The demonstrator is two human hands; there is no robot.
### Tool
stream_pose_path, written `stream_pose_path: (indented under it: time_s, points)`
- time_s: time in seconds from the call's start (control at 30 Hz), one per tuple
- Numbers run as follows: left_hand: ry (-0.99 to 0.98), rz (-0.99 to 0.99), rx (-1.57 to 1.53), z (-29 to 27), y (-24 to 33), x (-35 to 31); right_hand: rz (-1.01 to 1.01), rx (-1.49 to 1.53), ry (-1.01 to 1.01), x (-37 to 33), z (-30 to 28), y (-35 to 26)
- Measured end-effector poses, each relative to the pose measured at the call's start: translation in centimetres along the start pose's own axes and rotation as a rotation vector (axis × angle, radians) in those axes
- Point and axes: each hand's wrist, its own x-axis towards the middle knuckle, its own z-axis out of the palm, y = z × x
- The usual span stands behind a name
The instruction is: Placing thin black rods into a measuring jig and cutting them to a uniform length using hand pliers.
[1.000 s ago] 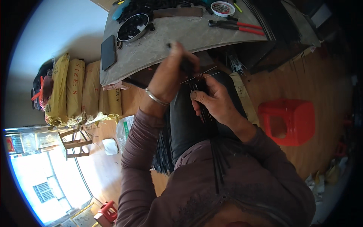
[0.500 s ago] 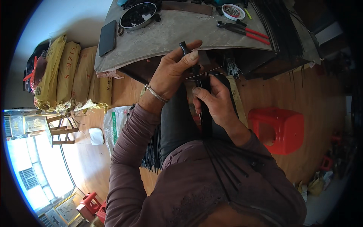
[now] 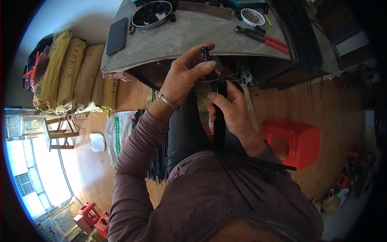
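Black thin rods [image 3: 219, 121] are gripped as a bundle by the right hand [image 3: 229, 113], closed around it above the lap, probably to keep them aligned. A small black cap piece [image 3: 206, 54] at the bundle's far end is pinched by the left hand [image 3: 185, 76]. The grey workbench [image 3: 193, 34] edge lies just beyond; open floor is seen left, a red stool [image 3: 292, 141] right.

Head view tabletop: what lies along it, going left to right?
Black phone → metal bowl of dark pieces → small white dish → red-handled pliers → bundle of thin black rods.
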Motion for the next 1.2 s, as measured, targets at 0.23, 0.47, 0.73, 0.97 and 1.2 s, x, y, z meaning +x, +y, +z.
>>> stream_pose_path:
  time_s: [0.23, 0.47, 0.73, 0.97, 1.2]
  points:
    - [0.078, 0.060, 0.096, 0.4, -0.4, 0.2, -0.020, 0.017, -0.016, 0.1, -0.3, 0.2]
    - [0.069, 0.062, 0.052, 0.4, -0.4, -0.1, -0.037, 0.037, 0.003, 0.1, 0.1, 0.3]
    - [0.149, 0.088, 0.170, 0.9, -0.2, -0.6, -0.030, 0.011, 0.003, 0.2, -0.2, 0.4]
    - [0.093, 0.016, -0.165, 0.6, -0.6, -1.1, 0.060, 0.226, -0.091, 0.4, -0.8, 0.4]
    - [0.184, 0.001, -0.069, 0.9, -0.3, -1.2, 0.055, 0.239, -0.076, 0.6, -0.6, 0.3]
